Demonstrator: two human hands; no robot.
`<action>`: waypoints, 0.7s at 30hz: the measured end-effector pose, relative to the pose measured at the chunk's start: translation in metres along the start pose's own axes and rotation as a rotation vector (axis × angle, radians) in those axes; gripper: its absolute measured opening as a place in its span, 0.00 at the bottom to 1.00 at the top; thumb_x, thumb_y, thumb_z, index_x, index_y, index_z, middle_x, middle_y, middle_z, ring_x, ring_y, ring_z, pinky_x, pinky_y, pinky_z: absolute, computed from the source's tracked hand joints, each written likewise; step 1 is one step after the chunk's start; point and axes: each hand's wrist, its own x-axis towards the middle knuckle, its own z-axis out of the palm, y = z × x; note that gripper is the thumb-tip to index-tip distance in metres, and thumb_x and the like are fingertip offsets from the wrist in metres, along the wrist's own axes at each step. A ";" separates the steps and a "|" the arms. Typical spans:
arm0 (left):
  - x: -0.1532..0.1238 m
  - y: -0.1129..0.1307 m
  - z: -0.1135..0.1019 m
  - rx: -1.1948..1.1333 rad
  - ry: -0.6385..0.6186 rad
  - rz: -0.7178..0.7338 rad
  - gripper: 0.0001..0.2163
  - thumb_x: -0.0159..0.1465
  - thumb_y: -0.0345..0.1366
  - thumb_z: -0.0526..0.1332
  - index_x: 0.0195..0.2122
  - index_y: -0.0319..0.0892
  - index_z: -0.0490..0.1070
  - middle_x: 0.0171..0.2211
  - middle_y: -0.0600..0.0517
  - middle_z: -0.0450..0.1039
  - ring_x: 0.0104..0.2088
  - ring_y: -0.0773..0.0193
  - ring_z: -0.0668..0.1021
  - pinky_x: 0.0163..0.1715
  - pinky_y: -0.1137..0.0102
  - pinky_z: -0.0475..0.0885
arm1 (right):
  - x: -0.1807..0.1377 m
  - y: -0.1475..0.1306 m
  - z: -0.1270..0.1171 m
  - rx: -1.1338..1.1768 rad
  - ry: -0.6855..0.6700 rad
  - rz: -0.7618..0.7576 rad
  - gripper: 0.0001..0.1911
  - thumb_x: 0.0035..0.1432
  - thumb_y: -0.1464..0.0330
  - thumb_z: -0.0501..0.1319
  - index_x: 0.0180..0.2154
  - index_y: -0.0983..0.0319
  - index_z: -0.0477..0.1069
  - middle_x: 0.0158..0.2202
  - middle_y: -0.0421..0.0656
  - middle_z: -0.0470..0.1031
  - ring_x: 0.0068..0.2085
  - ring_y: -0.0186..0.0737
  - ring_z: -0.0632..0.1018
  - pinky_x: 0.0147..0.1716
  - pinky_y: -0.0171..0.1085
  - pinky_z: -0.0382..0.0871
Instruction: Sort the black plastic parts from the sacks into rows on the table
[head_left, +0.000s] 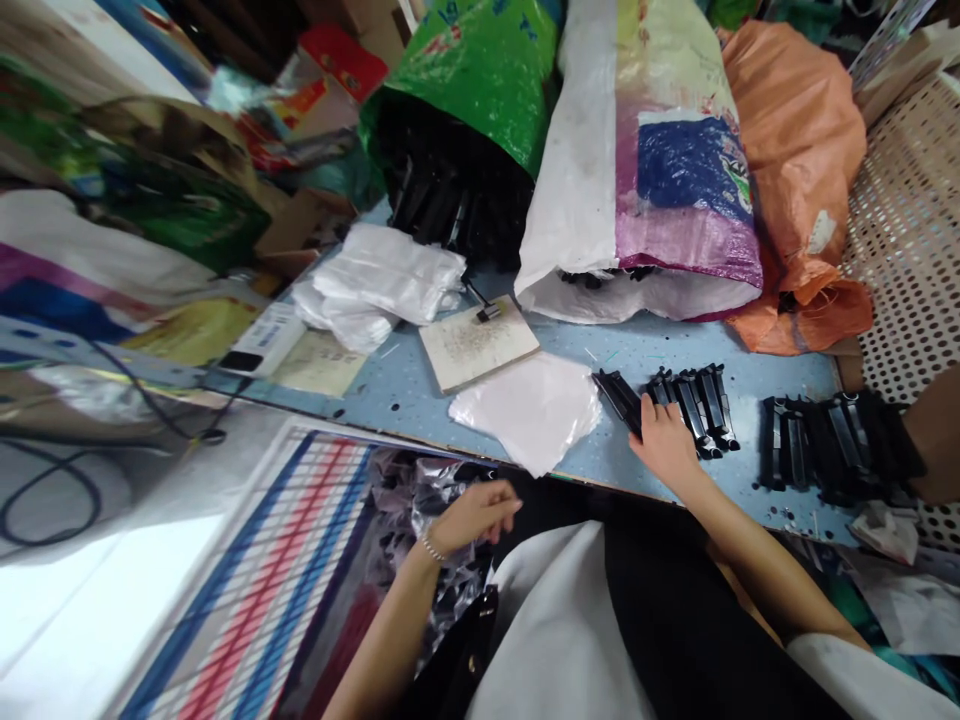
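Note:
My right hand (664, 440) rests on the blue table (675, 355), its fingers closed around black plastic parts (694, 400) that lie in a short row. A second, bigger row of black parts (832, 440) lies further right. My left hand (476, 515) hovers below the table edge, over a striped woven sack (285, 570) that holds clear bags of dark parts (427, 490). Its fingers are curled loosely and I see nothing in them. A stack of small clear bags (532, 405) lies on the table between my hands.
A green sack (480, 70) full of black parts, a white and purple sack (645, 170) and an orange sack (795, 150) lean at the back. White bags (382, 280), a small board (476, 345), a perforated white basket (907, 230) and cables (45, 490) surround the table.

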 end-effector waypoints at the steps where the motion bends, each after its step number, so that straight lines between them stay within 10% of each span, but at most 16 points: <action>1: 0.012 0.014 0.004 0.043 0.081 0.084 0.15 0.68 0.47 0.59 0.35 0.40 0.75 0.28 0.52 0.76 0.26 0.64 0.78 0.27 0.69 0.74 | 0.004 -0.001 0.000 -0.003 -0.007 -0.004 0.36 0.60 0.67 0.60 0.65 0.78 0.57 0.46 0.64 0.73 0.50 0.62 0.70 0.52 0.53 0.63; 6: 0.075 0.074 0.024 0.459 0.623 0.445 0.03 0.63 0.31 0.63 0.34 0.41 0.76 0.40 0.44 0.75 0.41 0.57 0.78 0.43 0.64 0.75 | 0.014 0.002 -0.008 0.088 -0.056 0.051 0.32 0.59 0.68 0.62 0.63 0.74 0.61 0.48 0.63 0.74 0.51 0.61 0.72 0.50 0.51 0.66; 16: 0.094 0.067 -0.016 -0.197 0.386 0.210 0.10 0.59 0.42 0.64 0.28 0.40 0.73 0.20 0.56 0.70 0.22 0.69 0.70 0.24 0.73 0.66 | 0.011 -0.013 -0.015 1.956 -0.233 0.221 0.21 0.49 0.55 0.68 0.43 0.58 0.75 0.43 0.45 0.80 0.48 0.50 0.79 0.47 0.50 0.72; 21: 0.082 0.074 -0.005 0.010 0.579 0.432 0.04 0.59 0.27 0.58 0.30 0.41 0.71 0.31 0.51 0.77 0.32 0.63 0.78 0.37 0.67 0.76 | 0.046 -0.077 0.001 2.145 -0.143 0.274 0.20 0.49 0.53 0.66 0.39 0.59 0.74 0.40 0.44 0.80 0.49 0.50 0.78 0.48 0.50 0.73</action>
